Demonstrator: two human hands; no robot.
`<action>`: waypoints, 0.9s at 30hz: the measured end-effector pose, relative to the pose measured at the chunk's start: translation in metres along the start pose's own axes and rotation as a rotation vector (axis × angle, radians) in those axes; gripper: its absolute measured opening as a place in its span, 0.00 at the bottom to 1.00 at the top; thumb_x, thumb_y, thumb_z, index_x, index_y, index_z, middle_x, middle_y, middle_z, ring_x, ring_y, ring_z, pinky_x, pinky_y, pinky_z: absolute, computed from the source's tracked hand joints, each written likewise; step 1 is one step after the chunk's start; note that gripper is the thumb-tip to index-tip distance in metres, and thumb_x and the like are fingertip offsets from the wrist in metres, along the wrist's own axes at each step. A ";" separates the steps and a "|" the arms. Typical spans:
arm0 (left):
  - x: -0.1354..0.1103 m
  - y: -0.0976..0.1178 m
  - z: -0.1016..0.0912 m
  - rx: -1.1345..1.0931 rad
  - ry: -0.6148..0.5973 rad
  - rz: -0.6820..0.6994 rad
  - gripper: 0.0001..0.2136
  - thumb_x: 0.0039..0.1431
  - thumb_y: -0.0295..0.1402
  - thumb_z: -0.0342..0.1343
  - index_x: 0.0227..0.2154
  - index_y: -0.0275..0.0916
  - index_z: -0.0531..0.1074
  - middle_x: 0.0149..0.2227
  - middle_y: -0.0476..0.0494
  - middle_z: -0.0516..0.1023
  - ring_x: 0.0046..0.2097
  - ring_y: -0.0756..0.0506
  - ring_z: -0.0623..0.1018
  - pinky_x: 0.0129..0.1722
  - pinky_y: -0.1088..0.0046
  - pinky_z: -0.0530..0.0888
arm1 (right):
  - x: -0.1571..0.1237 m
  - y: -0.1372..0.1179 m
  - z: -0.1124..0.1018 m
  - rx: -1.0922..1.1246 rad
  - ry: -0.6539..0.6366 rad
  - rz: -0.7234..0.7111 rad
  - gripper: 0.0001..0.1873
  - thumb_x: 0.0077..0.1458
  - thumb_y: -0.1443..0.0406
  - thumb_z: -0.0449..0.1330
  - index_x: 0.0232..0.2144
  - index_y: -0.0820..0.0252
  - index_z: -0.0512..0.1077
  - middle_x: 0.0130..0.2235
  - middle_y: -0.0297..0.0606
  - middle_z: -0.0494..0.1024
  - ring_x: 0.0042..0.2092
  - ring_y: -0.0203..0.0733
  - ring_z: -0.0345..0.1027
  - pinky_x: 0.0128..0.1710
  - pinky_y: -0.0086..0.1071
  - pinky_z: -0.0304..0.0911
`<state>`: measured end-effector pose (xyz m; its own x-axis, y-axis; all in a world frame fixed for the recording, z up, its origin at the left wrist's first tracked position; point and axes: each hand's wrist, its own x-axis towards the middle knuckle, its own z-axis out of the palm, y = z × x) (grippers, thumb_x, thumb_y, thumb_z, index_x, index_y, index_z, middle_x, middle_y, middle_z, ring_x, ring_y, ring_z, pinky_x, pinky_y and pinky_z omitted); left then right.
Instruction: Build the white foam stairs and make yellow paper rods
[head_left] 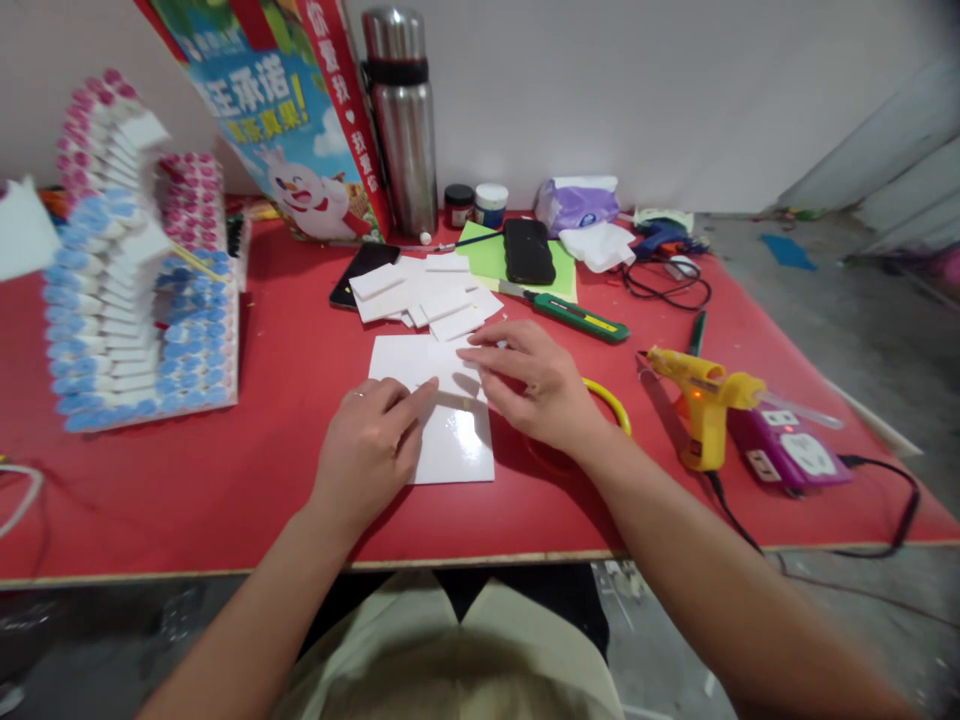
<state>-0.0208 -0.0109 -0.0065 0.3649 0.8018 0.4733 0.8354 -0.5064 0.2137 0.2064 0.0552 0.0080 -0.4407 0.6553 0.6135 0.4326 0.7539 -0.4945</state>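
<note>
A glossy white board [454, 455] lies flat on the red table, with a faint pale line or thin strip across its middle. My left hand [371, 440] rests on the board's left side, fingers bent and fingertips close together; whatever they hold, if anything, is hidden. Over the board's right edge, my right hand [536, 385] has its fingers apart, with nothing visible in them. Just beyond the board is a loose pile of small white rectangular pieces [424, 295]. Partly covered by my right hand and forearm is a yellow ring-like handle [611, 400].
Right of my hands are a yellow glue gun [705, 400], a purple power socket [791, 450] and cables. A green utility knife [577, 315] and two phones, one a black phone [529, 250], lie behind. A blue-and-pink model [142, 290] stands left; a steel flask [405, 130] stands behind.
</note>
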 end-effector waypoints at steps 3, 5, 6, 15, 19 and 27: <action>0.000 -0.001 0.000 -0.006 -0.003 -0.011 0.18 0.66 0.26 0.50 0.56 0.35 0.76 0.36 0.39 0.77 0.38 0.42 0.74 0.37 0.63 0.71 | 0.000 0.000 -0.004 0.021 -0.083 -0.072 0.13 0.60 0.69 0.59 0.42 0.51 0.81 0.50 0.41 0.79 0.53 0.48 0.72 0.55 0.50 0.68; 0.000 -0.001 0.000 -0.009 0.001 -0.019 0.18 0.67 0.26 0.50 0.55 0.36 0.76 0.36 0.40 0.77 0.38 0.42 0.74 0.38 0.64 0.71 | 0.000 0.001 -0.006 0.026 -0.124 -0.099 0.12 0.59 0.69 0.58 0.39 0.51 0.81 0.49 0.41 0.80 0.52 0.48 0.72 0.55 0.51 0.67; 0.000 -0.001 0.000 -0.011 0.002 -0.023 0.18 0.67 0.26 0.50 0.55 0.37 0.76 0.36 0.40 0.77 0.38 0.42 0.74 0.38 0.64 0.71 | 0.000 0.001 -0.007 0.026 -0.144 -0.110 0.12 0.59 0.69 0.58 0.38 0.52 0.81 0.48 0.41 0.80 0.50 0.48 0.72 0.54 0.51 0.67; 0.001 0.000 0.000 -0.046 0.003 -0.021 0.17 0.67 0.25 0.50 0.54 0.35 0.77 0.35 0.40 0.76 0.37 0.43 0.74 0.37 0.64 0.71 | 0.002 0.002 -0.005 0.058 -0.195 -0.151 0.11 0.59 0.70 0.58 0.33 0.54 0.80 0.44 0.41 0.82 0.44 0.47 0.72 0.49 0.49 0.70; -0.001 0.001 -0.001 -0.097 0.041 -0.071 0.20 0.66 0.24 0.49 0.59 0.35 0.73 0.37 0.40 0.76 0.40 0.42 0.74 0.41 0.63 0.72 | 0.002 0.002 -0.006 0.055 -0.119 -0.135 0.13 0.58 0.72 0.57 0.37 0.55 0.81 0.45 0.42 0.82 0.47 0.47 0.74 0.50 0.47 0.70; -0.001 -0.003 0.002 -0.048 -0.002 -0.123 0.22 0.65 0.24 0.48 0.60 0.37 0.70 0.37 0.41 0.74 0.41 0.41 0.74 0.44 0.61 0.73 | 0.001 0.022 -0.014 -0.049 0.247 0.033 0.24 0.50 0.81 0.51 0.36 0.57 0.81 0.40 0.41 0.83 0.43 0.46 0.76 0.46 0.42 0.72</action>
<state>-0.0230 -0.0097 -0.0099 0.2623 0.8594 0.4390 0.8531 -0.4191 0.3108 0.2264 0.0717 0.0064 -0.2231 0.6435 0.7323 0.4835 0.7253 -0.4901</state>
